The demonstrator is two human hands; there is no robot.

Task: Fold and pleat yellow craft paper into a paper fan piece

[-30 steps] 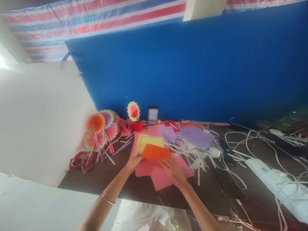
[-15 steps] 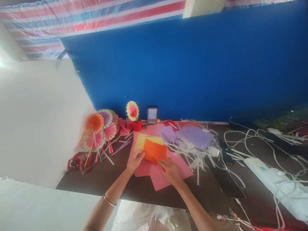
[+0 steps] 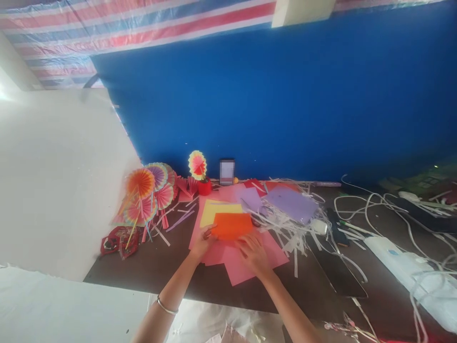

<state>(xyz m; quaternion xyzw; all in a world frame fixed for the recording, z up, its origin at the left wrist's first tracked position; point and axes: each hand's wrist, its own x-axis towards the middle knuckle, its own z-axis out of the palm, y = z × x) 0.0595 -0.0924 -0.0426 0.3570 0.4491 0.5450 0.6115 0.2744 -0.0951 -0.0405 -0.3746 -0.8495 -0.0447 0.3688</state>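
A blue panel (image 3: 278,105) stands behind the dark table (image 3: 139,267). Over pink sheets (image 3: 240,270) there is the bright orange rectangular paper (image 3: 233,225), its left edge pinched by the left hand (image 3: 203,243); the right hand (image 3: 254,253) is at its near edge, but whether it grips, I cannot tell.

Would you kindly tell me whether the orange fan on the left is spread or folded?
Spread: the orange fan's pleats radiate from its middle into a broad, rounded face.
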